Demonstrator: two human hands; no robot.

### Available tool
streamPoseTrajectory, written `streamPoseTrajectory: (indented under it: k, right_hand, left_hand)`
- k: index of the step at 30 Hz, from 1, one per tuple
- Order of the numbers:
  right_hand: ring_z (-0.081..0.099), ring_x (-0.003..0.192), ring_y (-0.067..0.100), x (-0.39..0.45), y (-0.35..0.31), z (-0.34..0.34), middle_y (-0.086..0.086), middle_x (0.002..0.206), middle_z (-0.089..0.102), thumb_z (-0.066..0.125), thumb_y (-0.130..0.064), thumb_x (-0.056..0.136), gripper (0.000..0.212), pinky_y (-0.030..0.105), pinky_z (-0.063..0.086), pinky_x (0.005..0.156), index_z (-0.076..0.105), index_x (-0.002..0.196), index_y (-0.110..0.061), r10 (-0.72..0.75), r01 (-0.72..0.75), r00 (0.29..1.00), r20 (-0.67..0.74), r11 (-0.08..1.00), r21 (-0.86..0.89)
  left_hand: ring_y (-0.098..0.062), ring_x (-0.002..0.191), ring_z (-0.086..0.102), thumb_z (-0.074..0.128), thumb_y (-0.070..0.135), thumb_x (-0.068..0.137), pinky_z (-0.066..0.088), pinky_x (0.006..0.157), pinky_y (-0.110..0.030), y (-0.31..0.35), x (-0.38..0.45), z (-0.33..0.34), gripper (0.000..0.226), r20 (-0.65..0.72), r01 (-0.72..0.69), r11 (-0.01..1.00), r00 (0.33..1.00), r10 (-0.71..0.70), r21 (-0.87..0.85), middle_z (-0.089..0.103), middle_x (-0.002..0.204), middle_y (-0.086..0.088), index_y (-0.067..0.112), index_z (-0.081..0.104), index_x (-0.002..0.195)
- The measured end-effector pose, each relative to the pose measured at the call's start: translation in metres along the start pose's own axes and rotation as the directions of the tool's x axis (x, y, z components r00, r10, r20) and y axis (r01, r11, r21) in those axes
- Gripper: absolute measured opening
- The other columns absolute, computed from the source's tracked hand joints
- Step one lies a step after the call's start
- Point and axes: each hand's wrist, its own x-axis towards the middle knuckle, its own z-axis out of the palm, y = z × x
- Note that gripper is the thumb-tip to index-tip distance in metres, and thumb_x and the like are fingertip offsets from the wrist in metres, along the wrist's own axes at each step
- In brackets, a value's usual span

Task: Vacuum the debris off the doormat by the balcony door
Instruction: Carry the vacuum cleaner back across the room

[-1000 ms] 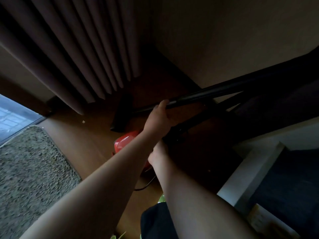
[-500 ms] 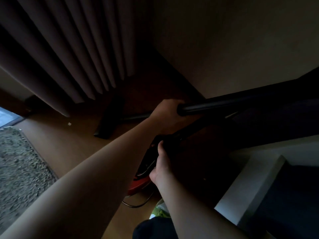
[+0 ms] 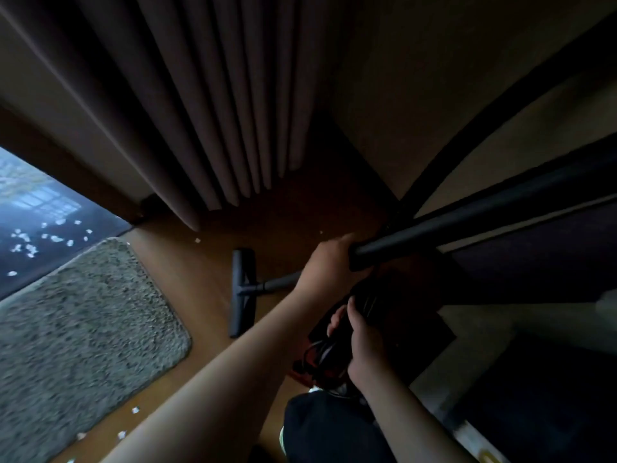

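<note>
Beside the doormat (image 3: 83,325), the floor nozzle (image 3: 243,292) has swung closer. My left hand (image 3: 329,265) grips the wand (image 3: 467,225), right hand (image 3: 365,342) grips the vacuum body (image 3: 320,355); I judge vacuuming imminent.

Dim room, pleated dark curtain (image 3: 187,105), wooden floor (image 3: 200,272), possibly glass door (image 3: 36,222)

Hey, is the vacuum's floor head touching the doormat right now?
Apart. The head view shows the floor head lying on bare wooden floor, with a clear strip of floor between it and the doormat edge.
</note>
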Motion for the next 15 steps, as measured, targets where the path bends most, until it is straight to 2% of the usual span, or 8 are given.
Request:
streamPoseTrajectory:
  k: [1,4,6,9,13,15]
  right_hand:
    - [0.051,0.059,0.02,-0.018,-0.01,-0.002,0.003,0.059,0.051,0.052,-0.044,0.095,0.045,0.039,0.043,0.074,0.052,0.06,-0.015,-0.015,0.016,1.0,0.028,0.999,-0.038]
    - [0.053,0.059,0.02,-0.077,-0.056,0.008,0.003,0.058,0.052,0.05,-0.038,0.098,0.042,0.042,0.045,0.075,0.053,0.066,-0.012,-0.067,0.064,0.998,-0.007,0.975,-0.213]
    - [0.053,0.059,0.02,-0.125,-0.09,0.023,0.005,0.058,0.051,0.046,-0.035,0.1,0.042,0.038,0.045,0.075,0.053,0.068,-0.01,-0.074,0.079,0.997,0.027,0.948,-0.309]
    - [0.055,0.06,0.02,-0.191,-0.131,0.047,0.008,0.063,0.054,0.047,-0.037,0.099,0.04,0.04,0.046,0.076,0.054,0.071,-0.01,-0.07,0.104,0.993,0.1,0.913,-0.393]
    - [0.053,0.06,0.023,-0.263,-0.175,0.075,0.023,0.066,0.055,0.061,-0.034,0.093,0.043,0.03,0.043,0.058,0.061,0.073,0.004,-0.125,0.182,0.977,0.173,0.911,-0.37]
    - [0.052,0.056,0.024,-0.291,-0.197,0.096,0.02,0.064,0.055,0.061,-0.038,0.086,0.041,0.034,0.044,0.058,0.061,0.071,-0.001,-0.111,0.208,0.96,0.258,0.899,-0.386]
  left_hand:
    - [-0.015,0.092,0.063,0.074,0.029,0.086,0.04,0.067,-0.016,0.009,-0.007,-0.007,0.032,-0.004,0.017,1.0,1.0,-0.017,-0.01,0.062,0.097,0.006,0.017,0.059,0.112]
    - [-0.013,0.088,0.058,0.073,0.04,0.086,0.04,0.063,-0.014,0.05,-0.037,-0.041,0.037,-0.039,0.01,0.998,0.999,-0.013,-0.067,0.06,0.098,0.002,0.014,0.055,0.107]
    - [-0.016,0.087,0.055,0.07,0.033,0.089,0.038,0.065,-0.012,0.08,-0.055,-0.073,0.034,-0.077,-0.003,0.997,0.997,-0.003,-0.079,0.058,0.098,-0.002,0.01,0.053,0.107]
    - [-0.018,0.085,0.054,0.068,0.018,0.089,0.037,0.064,-0.011,0.113,-0.091,-0.124,0.03,-0.153,-0.021,0.997,0.988,0.008,-0.079,0.057,0.096,-0.005,0.004,0.051,0.108]
    - [-0.008,0.079,0.049,0.071,0.017,0.081,0.036,0.065,-0.01,0.137,-0.148,-0.195,0.036,-0.197,-0.042,0.998,0.98,0.031,-0.052,0.054,0.088,0.007,0.014,0.047,0.106]
    - [-0.015,0.077,0.053,0.068,0.016,0.08,0.036,0.063,-0.01,0.146,-0.175,-0.238,0.033,-0.217,-0.04,0.998,0.976,0.03,-0.042,0.052,0.082,0.01,0.016,0.046,0.104]
